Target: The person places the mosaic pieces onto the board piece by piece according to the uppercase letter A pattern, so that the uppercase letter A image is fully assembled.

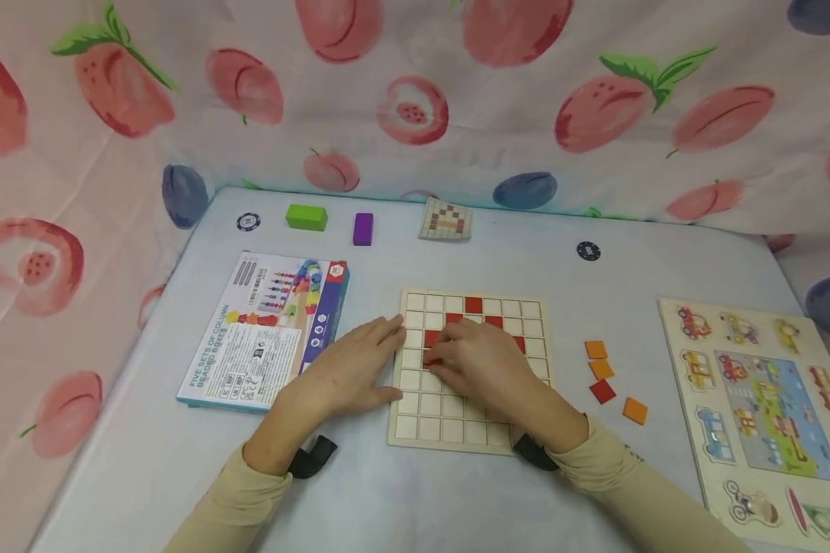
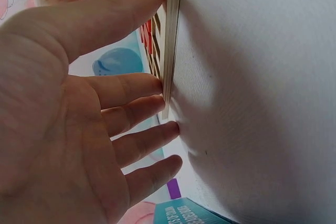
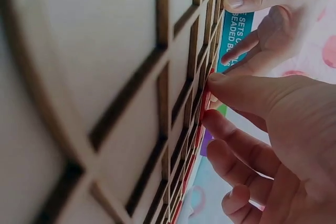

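Observation:
A square wooden grid board (image 1: 408, 425) lies flat, with several red tiles (image 1: 473, 306) set in its upper cells. My left hand (image 1: 351, 370) steadies the board's left edge, fingers straight; in the left wrist view the thumb and fingertips touch the wooden rim. Over the middle of the board, my right hand (image 1: 484, 361) bends its fingers down. Between its thumb and index fingertip, the right wrist view shows a red tile (image 3: 206, 98) at the cells, pinched at its edges. The right hand hides part of the grid in the head view.
Right of the board lie three orange tiles (image 1: 635, 410) and a loose red tile (image 1: 602, 392). Farther right is a picture puzzle board (image 1: 678, 361). A bead box (image 1: 214, 346) sits at left. Behind are a pattern card (image 1: 446, 220), green block (image 1: 307, 217), purple block (image 1: 363, 229) and two chips (image 1: 589, 251).

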